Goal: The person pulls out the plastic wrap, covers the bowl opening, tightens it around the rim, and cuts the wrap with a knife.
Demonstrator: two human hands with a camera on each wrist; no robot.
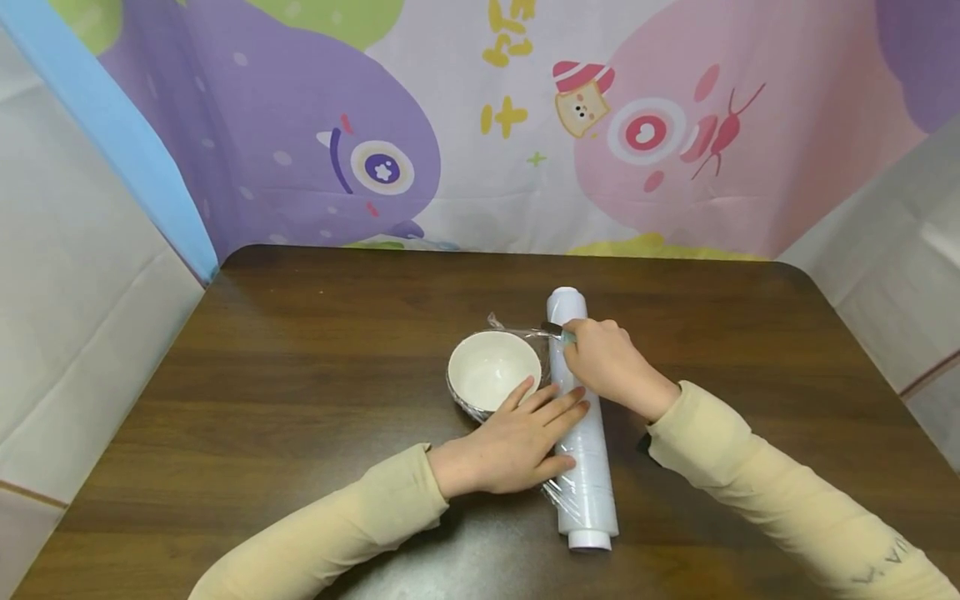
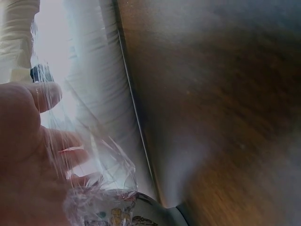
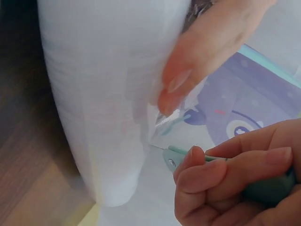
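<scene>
A roll of cling film (image 1: pixel 588 467) lies lengthwise on the table, right of a white bowl (image 1: pixel 491 367). Clear film (image 2: pixel 108 155) runs between them and bunches on the bowl's patterned outside. My left hand (image 1: pixel 513 437) rests with fingers spread across the bowl's near-right rim and the roll; in the left wrist view film lies over its fingers. My right hand (image 1: pixel 611 358), above the roll's far half, grips a small knife (image 3: pixel 171 157) with a mint-green handle. Its blade (image 1: pixel 551 329) points left over the roll, close to the stretched film at the bowl's far side.
The brown wooden table (image 1: pixel 300 358) extends around the bowl and roll, with rounded far corners. Behind it hangs a cartoon-printed cloth (image 1: pixel 465 167). Pale panels (image 1: pixel 82 283) stand at both sides.
</scene>
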